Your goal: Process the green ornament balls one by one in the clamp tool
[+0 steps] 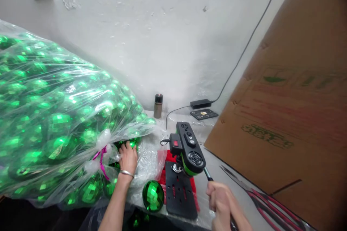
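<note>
Where the huge clear plastic bag of green faceted balls slumps across the tabletop, the left hand reaches into its opening, fingers spread over a ball inside. The small bench drill stands beside it; the right hand has its fingers wrapped tight round the lever handle. One loose green ball sits between the forearms.

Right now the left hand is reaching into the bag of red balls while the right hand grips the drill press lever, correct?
Not quite. The head view shows the balls in the bag are green, not red. The left hand does reach into it, and the right hand grips the drill press lever.
</note>
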Demonstrator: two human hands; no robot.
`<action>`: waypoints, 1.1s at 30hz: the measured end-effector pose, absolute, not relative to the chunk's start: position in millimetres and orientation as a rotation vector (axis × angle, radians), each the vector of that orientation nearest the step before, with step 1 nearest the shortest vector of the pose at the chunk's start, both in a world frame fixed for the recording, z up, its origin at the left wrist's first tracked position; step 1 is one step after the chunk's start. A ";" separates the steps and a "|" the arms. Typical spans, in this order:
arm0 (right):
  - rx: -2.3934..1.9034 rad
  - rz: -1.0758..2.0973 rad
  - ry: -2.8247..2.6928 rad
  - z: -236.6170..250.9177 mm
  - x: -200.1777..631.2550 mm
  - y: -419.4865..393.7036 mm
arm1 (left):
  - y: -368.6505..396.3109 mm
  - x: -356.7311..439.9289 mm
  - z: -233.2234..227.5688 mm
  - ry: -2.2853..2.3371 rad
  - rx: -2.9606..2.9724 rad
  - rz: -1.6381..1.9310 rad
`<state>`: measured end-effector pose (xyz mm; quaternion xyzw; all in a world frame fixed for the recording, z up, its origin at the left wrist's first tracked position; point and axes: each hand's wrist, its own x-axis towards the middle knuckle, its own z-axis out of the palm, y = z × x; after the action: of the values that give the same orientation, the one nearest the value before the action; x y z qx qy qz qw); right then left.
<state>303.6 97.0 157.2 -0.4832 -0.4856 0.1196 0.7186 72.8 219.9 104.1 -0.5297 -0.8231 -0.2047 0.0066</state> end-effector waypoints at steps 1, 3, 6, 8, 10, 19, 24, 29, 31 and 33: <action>-1.063 0.253 -1.104 156.3 305.0 97.3 | 227.5 68.3 106.9 -2.619 -1.637 -0.602; -1.045 0.223 -1.175 154.0 309.1 98.9 | 235.1 62.9 104.0 -2.660 -1.643 -0.569; -1.000 0.178 -1.235 151.9 314.8 101.4 | 236.5 61.2 95.4 -2.663 -1.706 -0.557; -0.974 0.166 -1.252 152.4 316.5 102.1 | 234.7 61.3 94.8 -2.628 -1.787 -0.604; -0.965 0.156 -1.262 153.8 316.9 102.1 | 230.6 61.4 98.4 -2.564 -1.888 -0.667; -0.973 0.130 -1.269 156.5 315.6 102.0 | 166.9 86.9 96.1 -2.573 -1.667 -3.002; -0.962 0.146 -1.292 157.0 315.9 101.7 | 140.4 116.1 74.6 -2.617 -1.611 -3.488; -0.975 0.143 -1.312 158.2 317.5 99.4 | 133.1 142.6 59.8 -2.754 -1.804 -3.105; -0.981 0.139 -1.321 159.0 318.1 98.9 | 133.2 151.2 51.3 -2.687 -2.074 -2.663; -0.974 0.135 -1.326 159.9 318.6 99.0 | 134.0 158.6 40.6 -2.607 -2.218 -2.322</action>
<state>318.6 99.0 159.9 -0.4336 -0.5902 0.0600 0.6782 158.6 134.0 40.6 -0.4712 -0.5540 -0.4934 -0.4771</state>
